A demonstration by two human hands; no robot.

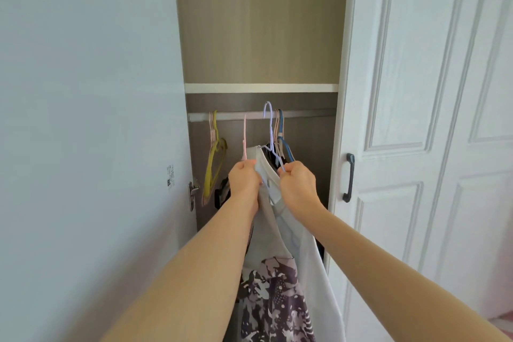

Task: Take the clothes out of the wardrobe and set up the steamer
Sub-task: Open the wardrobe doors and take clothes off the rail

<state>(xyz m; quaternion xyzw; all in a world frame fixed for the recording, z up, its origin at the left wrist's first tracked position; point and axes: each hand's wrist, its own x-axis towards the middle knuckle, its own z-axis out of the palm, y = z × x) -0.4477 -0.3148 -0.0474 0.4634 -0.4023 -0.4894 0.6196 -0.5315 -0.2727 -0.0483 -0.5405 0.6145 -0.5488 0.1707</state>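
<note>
Inside the open wardrobe (261,36), just below the rail (305,114), both grips close around a pale garment (266,169) hanging between them. The left grip (244,180) bunches the fabric at its left edge, fingers curled tight. The right grip (298,186) pinches the lower wire of the lilac hanger (271,125), whose hook stands above the rail. A patterned garment (277,300) hangs lower, between the forearms. A yellow hanger (210,164) hangs well to the left.
</note>
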